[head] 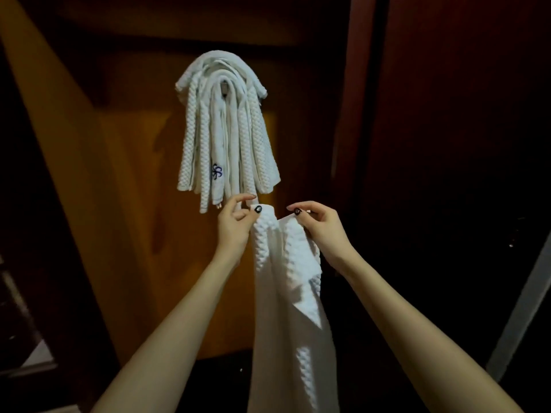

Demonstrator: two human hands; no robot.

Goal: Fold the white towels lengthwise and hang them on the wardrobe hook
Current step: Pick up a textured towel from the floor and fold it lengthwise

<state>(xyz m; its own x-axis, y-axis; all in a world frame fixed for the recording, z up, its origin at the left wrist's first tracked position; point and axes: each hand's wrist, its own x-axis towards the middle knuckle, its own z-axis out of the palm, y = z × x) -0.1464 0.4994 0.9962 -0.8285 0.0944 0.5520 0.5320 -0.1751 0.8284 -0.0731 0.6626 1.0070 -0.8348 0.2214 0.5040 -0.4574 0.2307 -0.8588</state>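
Towel (286, 278) looks soft, limp, light; left hand (235, 222) and right hand (322, 225) each pinch 1 top corner, probably the best hold.

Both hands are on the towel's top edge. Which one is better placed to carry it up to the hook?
Left, probably. The left hand pinches a corner of the towel right below the hung towels and the hook. The right hand pinches the other corner, farther to the side.
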